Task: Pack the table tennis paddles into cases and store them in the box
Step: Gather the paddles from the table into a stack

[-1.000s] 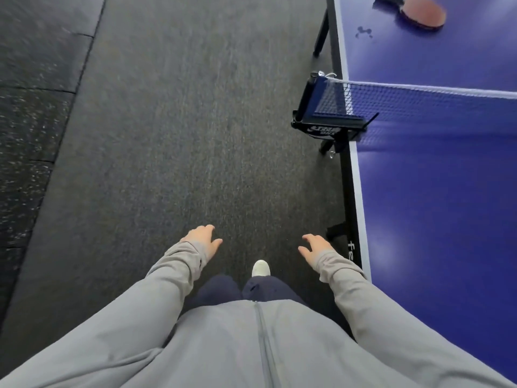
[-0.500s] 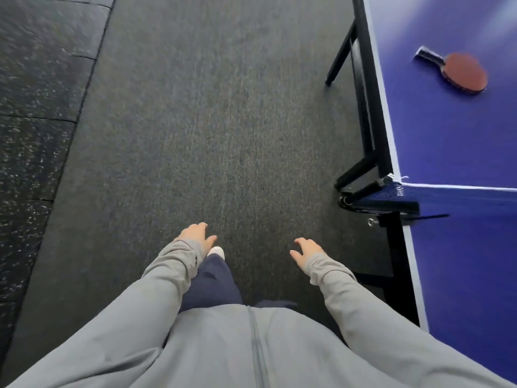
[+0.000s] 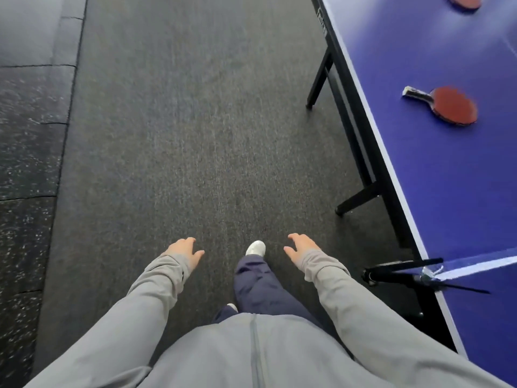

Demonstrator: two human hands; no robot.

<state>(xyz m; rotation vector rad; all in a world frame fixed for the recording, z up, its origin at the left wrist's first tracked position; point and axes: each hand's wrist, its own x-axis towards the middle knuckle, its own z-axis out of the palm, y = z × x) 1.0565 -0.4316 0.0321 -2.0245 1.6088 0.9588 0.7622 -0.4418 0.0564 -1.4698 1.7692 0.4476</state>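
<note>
**Empty hands over the carpet, paddles lying on the table to the right**

At the far left runs a strip of black speckled rubber flooring (image 3: 25, 163), meeting a wide stretch of dark grey carpet (image 3: 195, 121) that fills the middle of the view.

Low in the frame, the left hand (image 3: 184, 250) hangs out of a grey sleeve (image 3: 134, 312) above the carpet. Its fingers (image 3: 193, 242) are loosely spread and slightly bent, holding nothing. Just to the right of it, a white shoe (image 3: 255, 247) pokes out from a navy trouser leg (image 3: 260, 287), set forward on the carpet. Next comes the right hand (image 3: 300, 246), likewise bare and carrying nothing, its fingers relaxed and apart, thumb pointing inward.

Further right stands the blue table (image 3: 461, 191) on black legs (image 3: 317, 79), its white-edged side running diagonally down the frame. A red table tennis paddle (image 3: 447, 106) lies flat on the table, well apart from both hands, its handle pointing left toward the table's edge. A second red paddle (image 3: 464, 0) lies at the top edge of the view, mostly cut off. At the lower right, the black net post (image 3: 402, 271) clamps onto the table's side, beside a white line across the surface.
</note>
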